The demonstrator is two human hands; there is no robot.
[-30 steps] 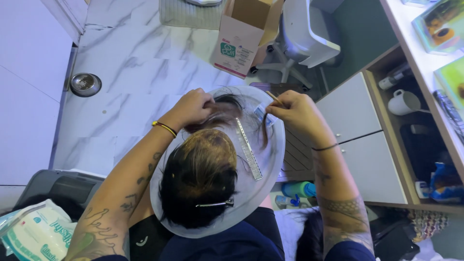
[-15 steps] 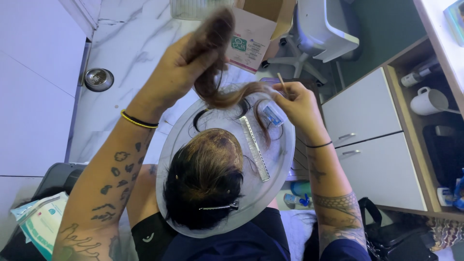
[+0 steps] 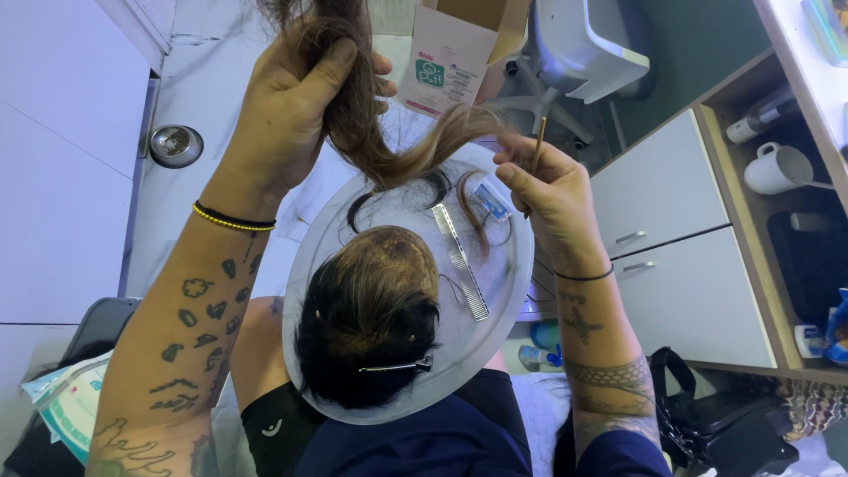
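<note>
A seated person's head (image 3: 375,309) with dark and brown hair pokes through a clear round plastic disc (image 3: 495,291) worn like a brim. My left hand (image 3: 296,97) is raised high, gripping a long brown lock of hair (image 3: 353,115) pulled up from the head. My right hand (image 3: 548,194) pinches a thin brown stick (image 3: 537,141) and touches the end of that lock. A long metal comb (image 3: 461,261) and a small blue and white packet (image 3: 491,200) lie on the disc. A metal clip (image 3: 397,365) sits in the dark hair.
A cardboard box (image 3: 450,53) and a grey chair (image 3: 587,53) stand on the marble floor ahead. White drawers (image 3: 671,256) and shelves with a white mug (image 3: 777,168) are at right. A round floor drain (image 3: 175,144) is at left, a plastic packet (image 3: 66,402) at lower left, a black bag (image 3: 724,424) at lower right.
My left hand has lifted the lock of hair from the disc up high. My right hand has stayed by the disc's far edge, holding the stick.
</note>
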